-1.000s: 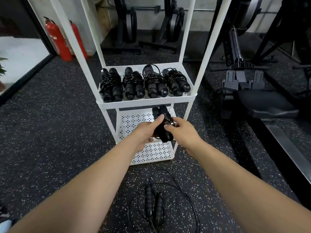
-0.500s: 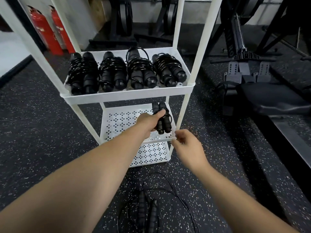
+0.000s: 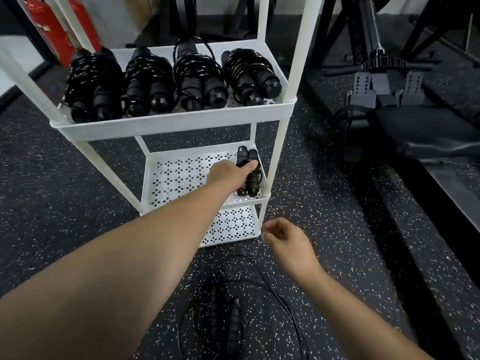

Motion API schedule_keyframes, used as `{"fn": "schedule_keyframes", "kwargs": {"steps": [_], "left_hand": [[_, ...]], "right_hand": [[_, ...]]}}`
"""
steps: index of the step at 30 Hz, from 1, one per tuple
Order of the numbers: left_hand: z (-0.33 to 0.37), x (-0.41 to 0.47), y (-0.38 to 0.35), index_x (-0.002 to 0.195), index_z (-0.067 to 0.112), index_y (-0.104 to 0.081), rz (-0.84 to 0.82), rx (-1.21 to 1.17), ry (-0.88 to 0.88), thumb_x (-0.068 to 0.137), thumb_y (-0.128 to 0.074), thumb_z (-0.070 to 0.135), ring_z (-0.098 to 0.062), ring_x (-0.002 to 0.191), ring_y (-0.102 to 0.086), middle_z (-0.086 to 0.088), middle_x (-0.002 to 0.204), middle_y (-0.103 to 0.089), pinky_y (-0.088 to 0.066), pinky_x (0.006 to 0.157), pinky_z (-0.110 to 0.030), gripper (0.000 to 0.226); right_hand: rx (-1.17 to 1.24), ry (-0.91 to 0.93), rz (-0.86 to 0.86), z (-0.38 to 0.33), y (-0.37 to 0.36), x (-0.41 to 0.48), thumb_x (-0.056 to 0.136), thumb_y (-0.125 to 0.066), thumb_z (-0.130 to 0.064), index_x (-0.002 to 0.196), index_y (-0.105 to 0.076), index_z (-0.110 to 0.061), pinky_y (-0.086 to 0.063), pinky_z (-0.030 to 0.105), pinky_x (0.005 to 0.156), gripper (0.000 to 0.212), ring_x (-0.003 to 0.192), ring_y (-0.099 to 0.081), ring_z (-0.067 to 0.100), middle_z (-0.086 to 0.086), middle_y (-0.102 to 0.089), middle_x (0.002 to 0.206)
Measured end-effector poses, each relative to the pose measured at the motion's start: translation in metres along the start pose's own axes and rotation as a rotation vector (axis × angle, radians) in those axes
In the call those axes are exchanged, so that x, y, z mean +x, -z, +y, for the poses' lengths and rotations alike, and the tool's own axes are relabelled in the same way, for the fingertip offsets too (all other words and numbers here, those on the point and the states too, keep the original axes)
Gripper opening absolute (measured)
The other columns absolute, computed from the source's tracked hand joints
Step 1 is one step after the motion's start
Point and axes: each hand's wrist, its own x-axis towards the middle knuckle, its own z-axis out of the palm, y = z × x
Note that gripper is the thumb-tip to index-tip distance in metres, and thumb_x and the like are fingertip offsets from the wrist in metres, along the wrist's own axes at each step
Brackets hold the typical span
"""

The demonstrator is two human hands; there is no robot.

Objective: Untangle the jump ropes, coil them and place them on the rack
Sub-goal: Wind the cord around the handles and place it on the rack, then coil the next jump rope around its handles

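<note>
L hand (image 3: 228, 172) grips coiled rope (image 3: 250, 175), mid shelf (image 3: 181, 178)

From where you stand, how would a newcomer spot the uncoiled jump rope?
Find the white rack. On the speckled floor in front of it lies the loose jump rope. Unlike the wound bundles on the rack, it sprawls in open loops around two handles.
</note>
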Motion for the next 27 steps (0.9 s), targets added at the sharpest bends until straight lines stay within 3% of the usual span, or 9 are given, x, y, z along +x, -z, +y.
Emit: {"fn": "schedule_keyframes", "kwargs": {"steps": [2, 4, 8, 12, 15, 16, 21, 24, 27], "left_hand": [[-0.002, 0.0, 0.004, 0.09, 0.008, -0.063, -0.044, 0.015, 0.005, 0.092, -0.052, 0.084, -0.026, 0.088, -0.063, -0.006, 0.089, -0.063, -0.05, 0.073, -0.035, 0.077], [-0.006, -0.004, 0.009, 0.081, 0.01, -0.057, -0.06, 0.031, -0.004, 0.096, -0.045, 0.082, -0.025, 0.085, -0.06, -0.005, 0.084, -0.059, -0.05, 0.08, -0.038, 0.075], [-0.022, -0.006, 0.017, 0.095, 0.005, -0.062, -0.096, 0.042, -0.014, 0.1, -0.031, 0.082, -0.025, 0.08, -0.06, -0.01, 0.095, -0.066, -0.044, 0.068, -0.035, 0.084], [-0.031, -0.015, 0.025, 0.09, 0.01, -0.055, -0.05, 0.056, -0.028, 0.105, -0.027, 0.076, -0.025, 0.076, -0.055, -0.008, 0.089, -0.059, -0.04, 0.064, -0.036, 0.073], [-0.047, -0.024, 0.027, 0.076, 0.019, -0.042, 0.047, -0.049, -0.108, 0.107, -0.036, 0.069, -0.021, 0.066, -0.046, 0.002, 0.071, -0.046, -0.028, 0.058, -0.034, 0.059], [-0.054, -0.026, 0.027, 0.078, 0.02, -0.046, 0.084, -0.061, -0.148, 0.107, -0.041, 0.065, -0.02, 0.068, -0.05, 0.005, 0.071, -0.049, -0.028, 0.057, -0.032, 0.054], [-0.084, -0.049, 0.017, 0.112, 0.02, -0.068, 0.269, -0.113, -0.322, 0.104, -0.059, 0.043, -0.014, 0.091, -0.061, 0.006, 0.1, -0.064, -0.038, 0.065, -0.024, 0.026], [-0.089, -0.076, 0.01, 0.108, 0.023, -0.065, 0.344, -0.149, -0.405, 0.103, -0.063, 0.035, -0.011, 0.082, -0.06, 0.007, 0.094, -0.064, -0.04, 0.062, -0.023, 0.013], [-0.103, -0.107, -0.002, 0.099, 0.029, -0.057, 0.232, -0.161, -0.449, 0.105, -0.061, 0.032, -0.012, 0.064, -0.062, 0.006, 0.074, -0.064, -0.05, 0.056, -0.032, 0.007]], "right_hand": [[0.005, -0.019, -0.006, 0.006, -0.004, -0.004, 0.1, -0.07, -0.02, 0.105, -0.071, -0.028, -0.047, 0.015, 0.071, 0.01, 0.085, -0.067, 0.001, -0.013, -0.075, 0.097], [0.009, -0.032, -0.016, 0.011, -0.007, -0.007, 0.1, -0.071, -0.02, 0.104, -0.072, -0.028, -0.05, 0.021, 0.077, 0.009, 0.087, -0.068, 0.003, -0.012, -0.076, 0.096], [-0.006, -0.045, -0.037, 0.018, -0.015, -0.015, 0.099, -0.071, -0.02, 0.104, -0.072, -0.028, -0.054, 0.027, 0.084, 0.009, 0.09, -0.069, 0.004, -0.011, -0.076, 0.097], [-0.029, -0.041, -0.04, 0.022, -0.02, -0.017, 0.1, -0.071, -0.021, 0.104, -0.072, -0.027, -0.05, 0.019, 0.078, 0.008, 0.089, -0.068, 0.001, -0.012, -0.075, 0.096], [-0.039, -0.047, -0.05, 0.027, -0.025, -0.017, 0.099, -0.071, -0.02, 0.103, -0.073, -0.028, -0.048, 0.016, 0.075, 0.009, 0.089, -0.068, 0.002, -0.013, -0.075, 0.096], [-0.05, -0.047, -0.058, 0.029, -0.027, -0.017, 0.1, -0.071, -0.02, 0.104, -0.072, -0.028, -0.048, 0.016, 0.076, 0.009, 0.09, -0.068, 0.003, -0.013, -0.075, 0.097], [-0.11, -0.057, -0.081, 0.043, -0.035, -0.021, 0.101, -0.068, -0.021, 0.109, -0.071, -0.026, -0.046, 0.013, 0.073, 0.009, 0.09, -0.066, 0.001, -0.014, -0.073, 0.098], [-0.104, -0.074, -0.076, 0.051, -0.039, -0.022, 0.102, -0.068, -0.022, 0.107, -0.072, -0.027, -0.044, 0.011, 0.068, 0.008, 0.086, -0.067, 0.004, -0.013, -0.074, 0.096], [-0.13, -0.086, -0.085, 0.058, -0.041, -0.024, 0.102, -0.066, -0.021, 0.107, -0.072, -0.027, -0.045, 0.015, 0.064, 0.009, 0.083, -0.068, 0.007, -0.013, -0.075, 0.096]]}}
